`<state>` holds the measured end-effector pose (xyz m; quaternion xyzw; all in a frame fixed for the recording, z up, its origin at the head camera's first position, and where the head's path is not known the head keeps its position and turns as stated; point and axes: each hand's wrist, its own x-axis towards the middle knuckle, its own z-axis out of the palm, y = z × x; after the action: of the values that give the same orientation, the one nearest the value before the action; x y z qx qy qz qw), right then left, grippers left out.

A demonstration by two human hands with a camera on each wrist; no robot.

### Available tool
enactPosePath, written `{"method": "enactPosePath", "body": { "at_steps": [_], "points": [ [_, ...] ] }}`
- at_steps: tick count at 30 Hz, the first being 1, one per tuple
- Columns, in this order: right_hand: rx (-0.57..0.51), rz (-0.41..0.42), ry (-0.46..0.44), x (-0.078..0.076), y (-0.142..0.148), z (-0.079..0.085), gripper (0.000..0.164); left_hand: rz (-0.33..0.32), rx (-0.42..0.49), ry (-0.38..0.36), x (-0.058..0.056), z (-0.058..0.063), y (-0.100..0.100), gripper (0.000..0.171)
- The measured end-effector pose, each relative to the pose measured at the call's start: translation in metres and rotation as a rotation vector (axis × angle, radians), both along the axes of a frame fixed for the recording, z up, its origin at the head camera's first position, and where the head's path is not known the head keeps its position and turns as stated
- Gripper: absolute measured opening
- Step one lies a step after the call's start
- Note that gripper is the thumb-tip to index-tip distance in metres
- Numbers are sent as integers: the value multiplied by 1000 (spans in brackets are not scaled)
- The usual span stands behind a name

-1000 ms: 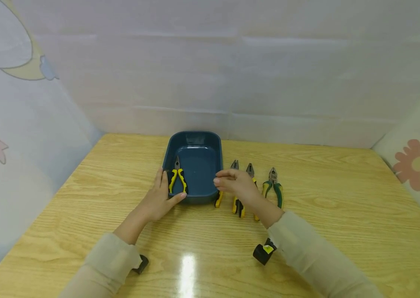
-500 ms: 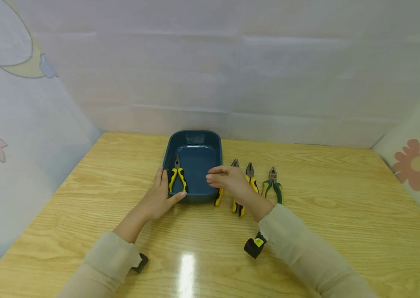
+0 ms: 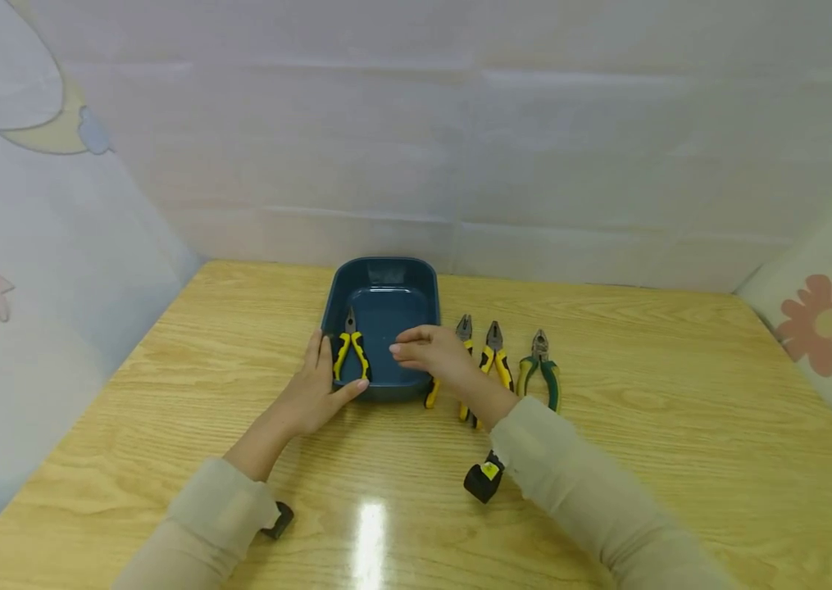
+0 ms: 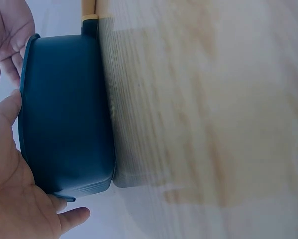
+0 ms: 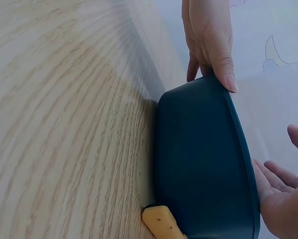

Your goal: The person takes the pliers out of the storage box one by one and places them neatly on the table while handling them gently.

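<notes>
In the head view my left hand (image 3: 312,396) grips the near left corner of a dark blue plastic bin (image 3: 399,383), thumb along the front rim and fingers at the left side. Inside the bin, against its left side, lie yellow-and-black needle-nose pliers (image 3: 364,357). My right hand (image 3: 430,356) hovers over the bin's right rim, palm partly turned down, fingers loosely extended and holding nothing. From the right wrist view, the left hand (image 5: 208,42) clasps the rim while the right hand (image 5: 283,196) is beside the opposite edge.
Right of the bin, two yellow-and-black pliers (image 3: 464,328) (image 3: 494,336) lie with handles spread, partly behind the right forearm. Green-and-yellow pliers (image 3: 550,378) lie farther right. A pale wall (image 3: 570,180) rises behind the wooden table (image 3: 681,410).
My right hand has moved left from the bin's right edge to over its interior, uncovering more of the pliers on the table. The left hand and the bin have stayed in place.
</notes>
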<state>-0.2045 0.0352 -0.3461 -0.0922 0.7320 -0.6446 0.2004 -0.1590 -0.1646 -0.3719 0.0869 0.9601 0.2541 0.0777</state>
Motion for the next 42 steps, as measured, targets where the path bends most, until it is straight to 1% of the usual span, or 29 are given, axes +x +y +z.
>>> {"method": "enactPosePath", "body": {
  "at_steps": [4, 13, 20, 27, 34, 42],
  "points": [
    [16, 8, 1, -1, -7, 1, 38, 4, 4, -2, 1, 0, -2, 95],
    [75, -12, -15, -7, -19, -1, 37, -7, 1, 4, 1, 1, 0, 96],
    [85, 13, -27, -11, -29, -6, 33, -8, -3, -4, 0, 0, 0, 97],
    [83, 7, -44, -14, -37, -8, 29, -7, 2, -7, 1, 0, -1, 97],
    [123, -19, -79, -17, -44, -10, 30, -13, 2, -14, 1, 1, -1, 95],
    [174, -20, -111, -22, -49, -13, 29, -11, -3, -11, 1, 2, -1, 95]
  ]
}}
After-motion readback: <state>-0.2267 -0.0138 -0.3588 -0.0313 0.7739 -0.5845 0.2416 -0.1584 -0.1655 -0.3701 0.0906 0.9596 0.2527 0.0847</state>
